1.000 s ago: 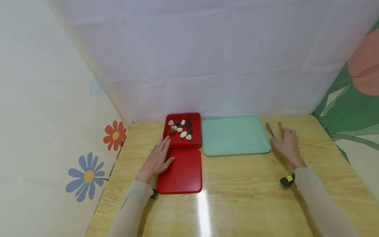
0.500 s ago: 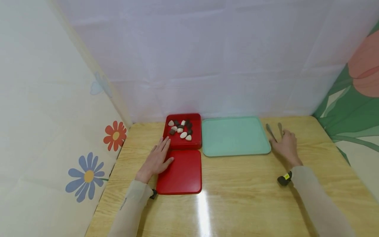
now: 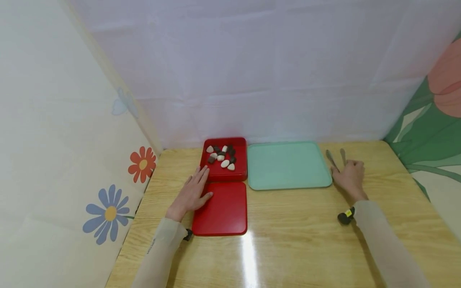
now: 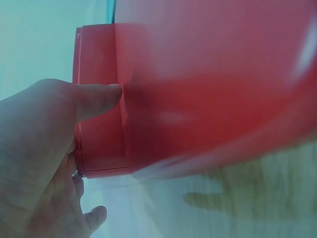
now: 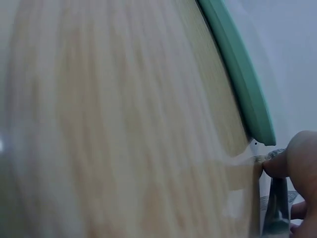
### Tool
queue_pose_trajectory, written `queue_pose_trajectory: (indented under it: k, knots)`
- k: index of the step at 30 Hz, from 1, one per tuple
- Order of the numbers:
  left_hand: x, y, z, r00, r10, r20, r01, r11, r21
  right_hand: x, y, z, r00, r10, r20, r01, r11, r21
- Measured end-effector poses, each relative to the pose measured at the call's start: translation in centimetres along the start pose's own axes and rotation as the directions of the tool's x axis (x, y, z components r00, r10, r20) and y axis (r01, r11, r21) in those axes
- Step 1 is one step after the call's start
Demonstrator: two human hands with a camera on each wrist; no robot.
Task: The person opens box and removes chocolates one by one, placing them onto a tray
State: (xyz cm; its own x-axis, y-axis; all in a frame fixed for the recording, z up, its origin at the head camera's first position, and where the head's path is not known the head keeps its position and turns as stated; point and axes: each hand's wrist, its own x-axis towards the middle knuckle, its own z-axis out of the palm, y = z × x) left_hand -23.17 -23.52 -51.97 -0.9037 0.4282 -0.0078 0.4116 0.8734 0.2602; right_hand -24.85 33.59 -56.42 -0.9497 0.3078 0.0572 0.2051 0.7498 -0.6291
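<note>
My left hand (image 3: 189, 196) lies with straight fingers along the left side of a red box (image 3: 242, 174). Its thumb touches the left part of a flat red lid (image 3: 220, 210) in front of the box; the left wrist view shows the thumb (image 4: 101, 96) at the lid's edge. Inside the box lie several white pieces (image 3: 225, 163) and dark brown pieces (image 3: 232, 152). At the right, my right hand (image 3: 348, 180) curls round slim metal utensils, whose ends (image 3: 330, 157) spread apart beyond the fingers. In the right wrist view, metal (image 5: 277, 210) shows below the thumb; the hand hides the rest.
A mint-green tray (image 3: 289, 166) stands between the red box and my right hand, close to the back cloth (image 3: 273, 80). All lies on a wood-grain table (image 3: 299, 236). Flower-printed cloths hang at both sides.
My right hand's fingers have curled in more tightly over the metal utensils, and the hand has shifted slightly. My left hand, the box, the lid and the tray have stayed put.
</note>
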Motion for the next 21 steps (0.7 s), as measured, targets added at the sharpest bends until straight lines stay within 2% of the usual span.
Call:
queue_pose_trajectory:
  k: [7,12,17,21]
  knots:
    - [0.1,0.0,-0.2,1.0,0.005,0.011,-0.005,1.0,-0.005,0.2,0.2,-0.1,0.999,-0.035,0.005,0.035,0.999,0.002]
    - [0.1,-0.1,-0.3,1.0,0.007,0.02,-0.007,1.0,-0.006,0.0,-0.1,-0.9,0.998,-0.059,0.034,0.057,0.997,0.06]
    - [0.0,0.0,-0.3,1.0,0.014,0.01,-0.014,1.0,0.008,-0.2,-0.8,-1.7,0.991,-0.115,0.063,0.108,0.989,0.101]
    - [0.0,0.0,-0.2,1.0,0.011,0.011,-0.011,1.0,-0.003,-0.1,-1.2,-2.1,0.984,-0.153,0.088,0.145,0.985,0.087]
